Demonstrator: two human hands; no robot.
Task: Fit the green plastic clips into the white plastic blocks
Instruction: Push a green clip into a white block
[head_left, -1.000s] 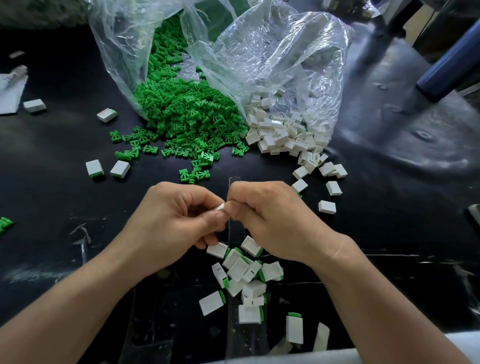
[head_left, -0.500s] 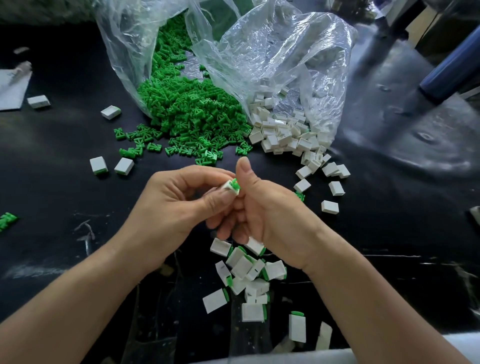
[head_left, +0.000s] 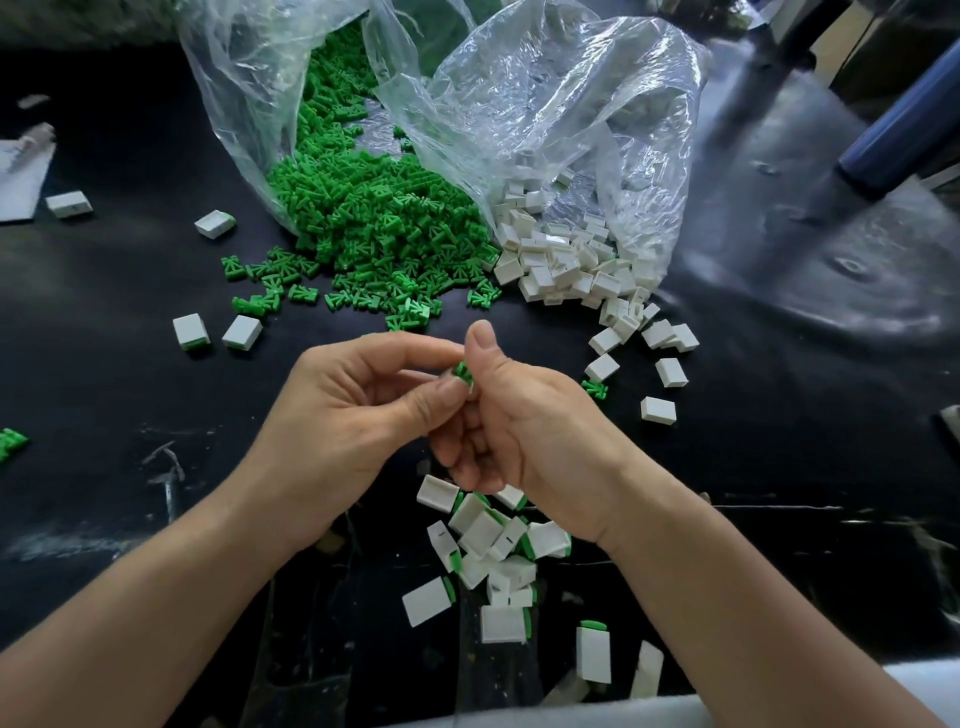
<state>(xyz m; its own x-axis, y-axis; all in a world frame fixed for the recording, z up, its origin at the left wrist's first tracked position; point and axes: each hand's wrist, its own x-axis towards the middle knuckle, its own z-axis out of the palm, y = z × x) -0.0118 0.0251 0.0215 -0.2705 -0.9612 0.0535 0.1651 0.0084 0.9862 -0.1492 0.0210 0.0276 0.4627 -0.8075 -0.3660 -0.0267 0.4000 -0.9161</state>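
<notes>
On the head camera, my view is centred on the two hands, which meet just above the middle of the frame. The left hand (head_left: 337, 415) pinches a green clip (head_left: 461, 370) between thumb tip and forefinger. A pale sliver beneath the clip is too hidden to name. The right hand (head_left: 524, 431) has its thumb straight up, its side against the clip. Its other fingers are curled underneath, and I cannot tell whether they hold anything.

At 12 o'clock two clear plastic bags (head_left: 571, 104) lie open on the black counter (head_left: 104, 312). A heap of loose green clips (head_left: 374, 218) spills out at 11 o'clock, touching a heap of white blocks (head_left: 561, 265) at 1 o'clock. At 6 o'clock, just below the hands, lies a cluster of fitted blocks (head_left: 493, 540) showing green edges. Two more blocks (head_left: 218, 332) sit at 9 o'clock.
</notes>
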